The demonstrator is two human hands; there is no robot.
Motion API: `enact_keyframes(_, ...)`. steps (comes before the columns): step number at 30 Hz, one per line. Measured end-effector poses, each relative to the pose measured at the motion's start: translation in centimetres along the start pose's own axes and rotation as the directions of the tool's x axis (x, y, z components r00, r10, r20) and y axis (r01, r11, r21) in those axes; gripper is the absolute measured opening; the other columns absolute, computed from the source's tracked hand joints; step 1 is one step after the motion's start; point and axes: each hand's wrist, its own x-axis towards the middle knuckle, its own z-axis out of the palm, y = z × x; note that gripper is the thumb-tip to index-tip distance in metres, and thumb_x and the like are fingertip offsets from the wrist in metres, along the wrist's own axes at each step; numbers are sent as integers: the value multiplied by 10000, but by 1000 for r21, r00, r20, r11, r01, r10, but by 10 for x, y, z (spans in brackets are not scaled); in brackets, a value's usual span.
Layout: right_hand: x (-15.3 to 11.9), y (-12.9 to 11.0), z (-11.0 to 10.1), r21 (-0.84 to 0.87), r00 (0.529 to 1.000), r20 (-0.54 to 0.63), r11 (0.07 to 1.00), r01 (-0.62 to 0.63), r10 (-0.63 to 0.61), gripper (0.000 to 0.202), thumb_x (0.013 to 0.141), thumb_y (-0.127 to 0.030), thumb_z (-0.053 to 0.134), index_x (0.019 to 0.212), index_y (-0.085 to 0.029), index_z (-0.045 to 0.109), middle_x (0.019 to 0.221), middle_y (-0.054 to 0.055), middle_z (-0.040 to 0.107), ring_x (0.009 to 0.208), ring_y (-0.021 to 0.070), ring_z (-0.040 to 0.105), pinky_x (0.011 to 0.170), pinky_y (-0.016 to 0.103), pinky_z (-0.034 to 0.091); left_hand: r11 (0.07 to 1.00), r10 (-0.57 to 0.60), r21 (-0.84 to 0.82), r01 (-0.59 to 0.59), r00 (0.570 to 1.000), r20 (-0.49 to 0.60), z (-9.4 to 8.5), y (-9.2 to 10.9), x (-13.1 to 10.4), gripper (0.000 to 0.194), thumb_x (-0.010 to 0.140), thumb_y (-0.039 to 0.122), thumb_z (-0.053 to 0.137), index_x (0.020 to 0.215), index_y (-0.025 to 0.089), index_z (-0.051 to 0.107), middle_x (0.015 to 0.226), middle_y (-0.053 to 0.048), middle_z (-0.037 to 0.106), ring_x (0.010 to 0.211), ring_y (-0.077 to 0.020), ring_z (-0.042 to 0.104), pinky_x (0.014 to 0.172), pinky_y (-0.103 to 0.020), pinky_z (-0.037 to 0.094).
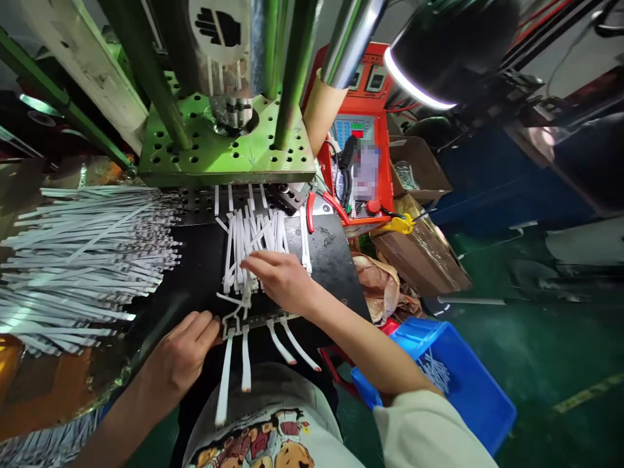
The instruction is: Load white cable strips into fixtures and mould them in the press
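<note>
Two bare hands work at the front edge of a black flat work plate (336, 260) under a press. Our left hand (182, 354) rests with fingers curled and the thumb pressed against the end of a narrow dark metal fixture bar (258, 320), seemingly to steady it; it closes on nothing that we can see. Our right hand (280, 276) reaches across with fingers extended, fingertips touching a loose cluster of white flat plastic strips (248, 244) lying on the plate — whether it pinches one we cannot tell.

Four more white strips (244, 367) hang from the bar toward our lap, seated side by side in it, which looks like the reason the bar is held still.

Outward, a large fanned pile of long white strips (82, 253) lies to the left, ends pointing at the plate, within easy reach. Above stands the green perforated steel platen (224, 153) of the press with its columns — it overhangs the rear of the plate and limits room behind the strips. Red-handled pliers (324, 205) lie at the plate's right rear corner, beside an orange control cabinet (363, 123). A blue plastic bin (468, 383) sits low on the right, a few strips inside, beyond our right forearm.
</note>
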Motion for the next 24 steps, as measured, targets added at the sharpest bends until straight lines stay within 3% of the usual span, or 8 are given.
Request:
enact_keyframes(4,-10,19,-9,115,882,-428,980,-163,197,422,796,44,388,1035,-170,663,971,47,678,779,130,648,726,216,509,1000,-1,28,4,997,-82,6,-1,-2,119,1000,136,447,1044,150,556,857,-27,562,799,-170,583,741,-298,452)
enact_keyframes(7,-83,49,-34,165,589,-636,834,-527,498,274,878,-146,473,1055,-166,681,963,70,696,816,189,672,736,278,543,998,47,42,-41,986,-158,13,-5,-4,125,985,152,501,1081,149,581,802,-7,553,741,-164,580,754,-308,446)
enact_keyframes(10,-172,75,-62,181,157,-678,370,-911,718,353,904,-265,437,1118,-107,670,978,129,711,841,233,694,742,313,555,995,84,65,-70,971,-226,19,-6,-5,136,981,163,517,1084,127,598,758,-2,529,696,-162,566,738,-322,434)
enact_keyframes(13,-229,84,-75,118,42,-675,164,-979,736,408,844,-225,438,1101,-8,669,947,236,694,914,338,685,826,450,537,999,42,43,-33,971,-235,17,-3,-5,175,1001,188,481,1090,104,605,745,-8,517,682,-164,568,725,-328,442)
enact_keyframes(16,-234,71,-67,52,96,-660,173,-984,745,388,823,-216,496,1079,3,688,1053,290,662,1074,402,626,955,543,463,1000,-1,22,7,966,-257,8,5,-5,203,989,200,523,1145,110,617,800,-27,566,705,-157,587,748,-317,457)
enact_keyframes(18,-212,49,-53,-2,332,-577,406,-914,746,318,883,-233,526,1091,-80,712,1100,215,673,1083,336,630,980,470,474,999,-38,-10,37,949,-312,0,12,-4,294,950,187,602,1239,136,608,862,-42,610,743,-152,604,785,-304,470)
enact_keyframes(21,-159,4,-25,94,840,-315,895,-435,441,246,977,-257,574,1184,-224,702,1076,88,670,969,203,654,848,301,531,980,-92,-200,14,918,-387,-8,25,2,421,939,159,611,1357,185,563,921,-59,638,803,-156,619,766,-282,492)
enact_keyframes(24,-114,-34,3,294,961,-253,955,-32,110,307,997,-230,583,1294,-285,639,1040,67,627,871,159,631,724,261,522,901,-73,-420,-107,918,-390,-7,32,12,406,962,132,552,1361,208,562,881,-48,650,794,-154,610,703,-284,488)
